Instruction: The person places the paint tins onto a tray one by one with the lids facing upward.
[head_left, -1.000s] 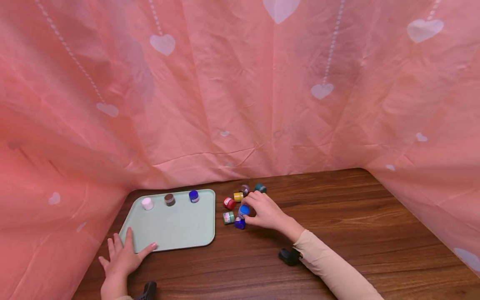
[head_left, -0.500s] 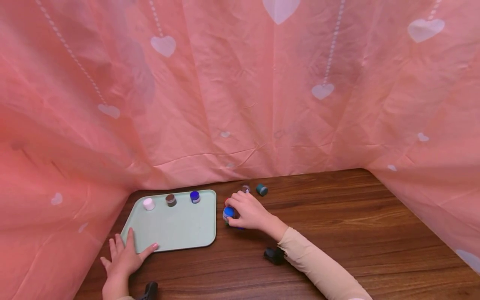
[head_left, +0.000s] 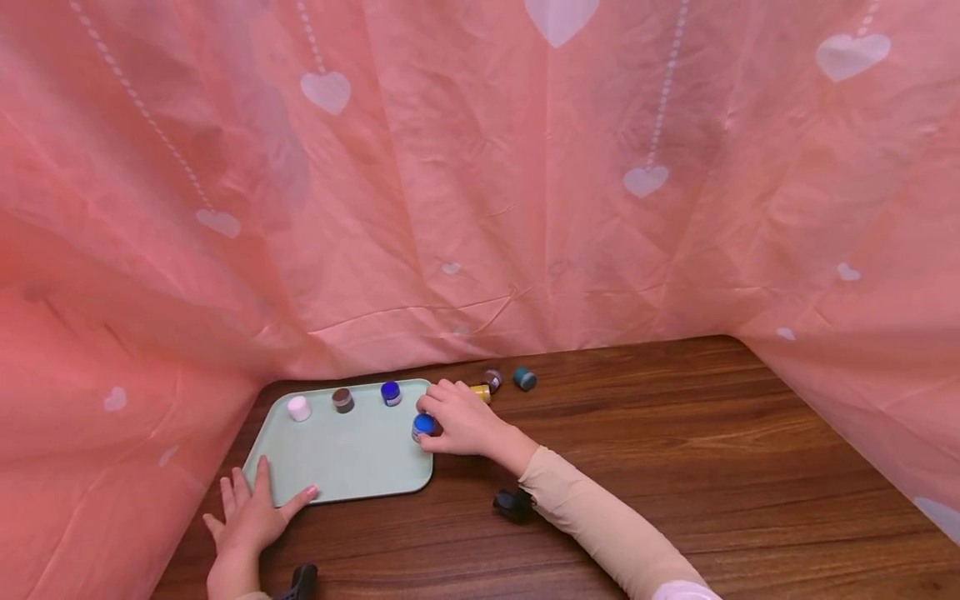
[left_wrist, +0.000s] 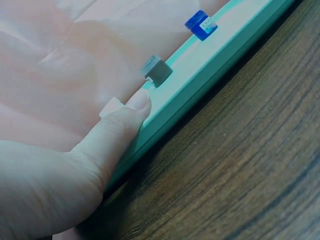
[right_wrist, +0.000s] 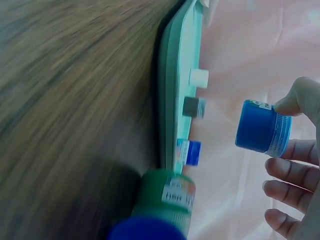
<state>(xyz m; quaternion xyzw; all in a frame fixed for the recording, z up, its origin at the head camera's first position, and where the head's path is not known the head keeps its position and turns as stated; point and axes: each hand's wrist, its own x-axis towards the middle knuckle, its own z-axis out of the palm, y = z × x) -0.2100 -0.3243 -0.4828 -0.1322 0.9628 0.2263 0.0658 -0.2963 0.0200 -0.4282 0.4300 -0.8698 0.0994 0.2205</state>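
Note:
My right hand [head_left: 467,421] pinches a small blue paint jar [right_wrist: 262,127] by its lid between thumb and fingers. In the head view it is over the right rim of the pale green tray [head_left: 352,454]. My left hand [head_left: 250,518] lies spread at the tray's near left corner, its thumb [left_wrist: 138,100] on the rim. Along the tray's far side stand a white jar [head_left: 298,408], a brown jar [head_left: 342,401] and a dark blue jar [head_left: 391,393].
Right of the tray, a yellow jar [head_left: 482,392], a purplish-brown jar [head_left: 492,379] and a teal jar [head_left: 525,378] lie on the wooden table [head_left: 675,450]. A green jar [right_wrist: 165,195] shows close up in the right wrist view. A pink curtain [head_left: 480,208] hangs behind.
My right hand has carried the blue jar leftward from the group of jars on the table to the tray's right edge. The left hand keeps its place on the tray.

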